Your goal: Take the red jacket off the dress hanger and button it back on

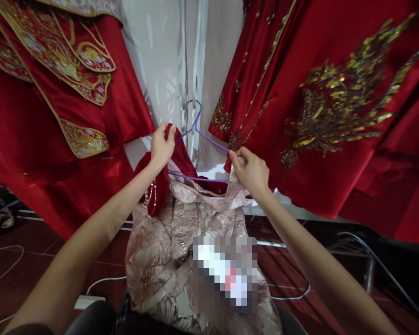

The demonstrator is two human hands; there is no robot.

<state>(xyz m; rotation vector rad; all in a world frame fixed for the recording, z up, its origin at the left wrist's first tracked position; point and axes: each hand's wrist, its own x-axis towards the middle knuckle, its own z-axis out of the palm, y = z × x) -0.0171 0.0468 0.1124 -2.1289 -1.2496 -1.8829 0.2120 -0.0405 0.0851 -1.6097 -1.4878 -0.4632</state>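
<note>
A purple wire hanger (198,135) hangs in front of me with a red garment (181,158) draped on its left side. My left hand (161,146) is closed on the red fabric at the hanger's left shoulder. My right hand (249,170) pinches the pale pink brocade garment (167,251) at the hanger's right end. The pink garment hangs down toward me, with its lining turned outward. A string of pearl beads (152,191) dangles from the red fabric below my left wrist.
Large red robes with gold embroidery hang at left (49,116) and right (335,107). A white wall with a metal rail (188,60) lies behind the hanger. The dark red floor (31,260) carries white cables, and a dark metal frame (370,260) stands at lower right.
</note>
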